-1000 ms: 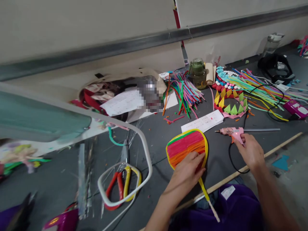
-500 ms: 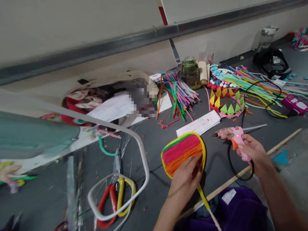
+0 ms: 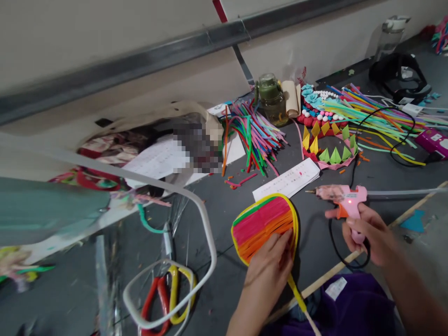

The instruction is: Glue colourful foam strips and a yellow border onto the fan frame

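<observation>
A hand fan [image 3: 262, 223] with a yellow rim, striped green, pink and orange, lies tilted above the table; a yellow-wrapped stick forms its handle. My left hand [image 3: 271, 261] is on its lower right part, fingers pressed together at the orange strips near the rim; their tips are partly hidden. My right hand [image 3: 366, 228] is closed around the grip of a pink hot glue gun [image 3: 345, 198], forefinger stretched forward under the orange trigger. The gun's nozzle points left, to the right of and apart from the fan. From its back end sticks a long translucent glue stick [image 3: 402, 192].
Pliers [image 3: 163, 298] with red and yellow handles lie left, beneath a white bent frame [image 3: 206, 224]. A paper sheet [image 3: 287, 179], a yellow-green crown [image 3: 331, 149], pipe cleaner bundles [image 3: 257, 135] and a green bottle [image 3: 271, 100] stand behind. A wooden strip [image 3: 336, 270] runs along the table's edge.
The glue gun has turned to a more level pose, and my right forefinger has stretched forward from its grip. My left hand stays on the fan. The view has shifted slightly.
</observation>
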`<state>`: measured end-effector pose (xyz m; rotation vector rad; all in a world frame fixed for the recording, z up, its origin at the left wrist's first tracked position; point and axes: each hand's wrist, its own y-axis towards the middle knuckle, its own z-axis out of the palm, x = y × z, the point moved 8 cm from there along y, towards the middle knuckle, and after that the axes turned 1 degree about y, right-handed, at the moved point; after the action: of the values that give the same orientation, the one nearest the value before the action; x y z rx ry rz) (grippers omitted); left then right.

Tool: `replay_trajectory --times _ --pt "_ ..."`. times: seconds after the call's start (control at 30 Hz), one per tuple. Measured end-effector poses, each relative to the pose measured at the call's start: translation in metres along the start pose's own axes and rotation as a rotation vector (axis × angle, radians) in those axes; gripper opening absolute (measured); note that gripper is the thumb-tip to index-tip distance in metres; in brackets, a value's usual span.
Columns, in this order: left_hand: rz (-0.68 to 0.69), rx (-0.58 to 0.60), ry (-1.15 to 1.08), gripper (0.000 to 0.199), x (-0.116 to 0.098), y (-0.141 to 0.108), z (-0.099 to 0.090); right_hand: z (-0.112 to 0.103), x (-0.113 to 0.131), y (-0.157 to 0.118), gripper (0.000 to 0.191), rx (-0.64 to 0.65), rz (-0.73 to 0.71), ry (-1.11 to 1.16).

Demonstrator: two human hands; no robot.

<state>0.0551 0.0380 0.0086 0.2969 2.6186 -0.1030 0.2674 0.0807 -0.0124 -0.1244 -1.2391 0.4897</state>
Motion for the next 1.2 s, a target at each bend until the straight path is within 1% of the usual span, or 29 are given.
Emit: replay_trajectory --times 0.07,0.13,0.23,0.37,0.47,0.53,0.67,0.83,0.97,1.2 --pt "-0.009 -0.003 0.008 0.042 0.002 -0.001 0.002 0.003 0.0 -0.003 0.03 0.02 -0.017 -0.18" --pt "-0.01 -0.013 0.012 0.044 0.004 -0.002 0.003 0.005 -0.006 -0.004 0.036 0.028 0.012 -0.316" --pt "-0.033 -0.047 -0.002 0.046 0.01 -0.004 0.002 0.005 -0.014 -0.002 0.041 -0.001 0.026 -0.403" --pt "-0.08 -0.059 -0.123 0.041 0.017 -0.003 0.002 0.006 -0.014 0.002 0.039 -0.035 -0.051 -0.425" --pt "-0.129 -0.083 -0.247 0.037 0.022 -0.003 0.003 0.007 -0.016 0.003 0.041 -0.033 -0.052 -0.439" --pt "-0.166 -0.078 -0.308 0.036 0.025 -0.004 0.006 0.008 -0.016 0.004 0.043 -0.025 -0.049 -0.449" --pt "-0.205 -0.072 -0.381 0.034 0.029 -0.005 0.01 0.011 -0.015 0.005 0.042 -0.004 -0.066 -0.474" --pt "-0.236 -0.061 -0.454 0.034 0.032 -0.005 0.014 0.011 -0.012 0.005 0.036 -0.027 -0.11 -0.498" --pt "-0.227 -0.066 -0.467 0.034 0.03 -0.004 0.012 0.011 -0.013 0.006 0.035 -0.048 -0.107 -0.49" --pt "-0.186 -0.064 -0.342 0.034 0.026 -0.002 0.009 0.012 -0.012 0.008 0.031 -0.049 -0.107 -0.472"
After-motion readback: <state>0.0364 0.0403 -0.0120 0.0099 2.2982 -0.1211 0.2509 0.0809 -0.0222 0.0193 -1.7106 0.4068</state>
